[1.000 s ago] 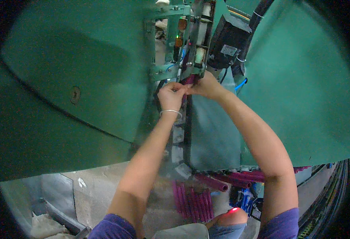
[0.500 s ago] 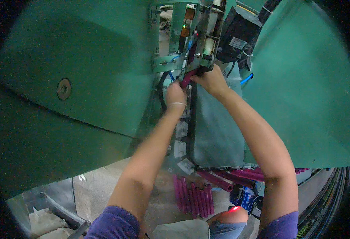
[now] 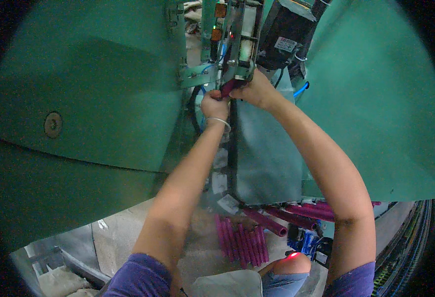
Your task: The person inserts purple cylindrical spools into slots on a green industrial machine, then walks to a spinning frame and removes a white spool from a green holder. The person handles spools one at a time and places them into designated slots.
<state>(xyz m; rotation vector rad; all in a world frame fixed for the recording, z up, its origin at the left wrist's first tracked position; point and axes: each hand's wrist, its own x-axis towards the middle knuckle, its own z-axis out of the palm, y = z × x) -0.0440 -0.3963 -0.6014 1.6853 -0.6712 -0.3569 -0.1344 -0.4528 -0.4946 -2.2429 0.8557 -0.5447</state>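
Both my hands are raised to the narrow slot of a green machine [image 3: 212,74]. A purple tube [image 3: 229,88] slants there, its upper part hidden inside the machine's guide. My left hand [image 3: 214,103], with a pale band on its wrist, is closed at the tube's lower end, thumb against it. From the right, my right hand [image 3: 257,91] grips the same tube with fingers and thumb, just below the guide. The two hands almost touch, and little of the tube shows between them.
Black motor housing [image 3: 288,37] sits to the upper right, near a blue air hose [image 3: 301,89]. Large green panels [image 3: 94,89] flank the slot. Below, purple tubes [image 3: 242,242] lie in a row, and several more purple tubes [image 3: 264,221] stick out under the panel. A knee [image 3: 290,265] shows beneath.
My left hand has moved up closer to the right hand, so less of the tube shows between them. The whole view has shifted slightly.
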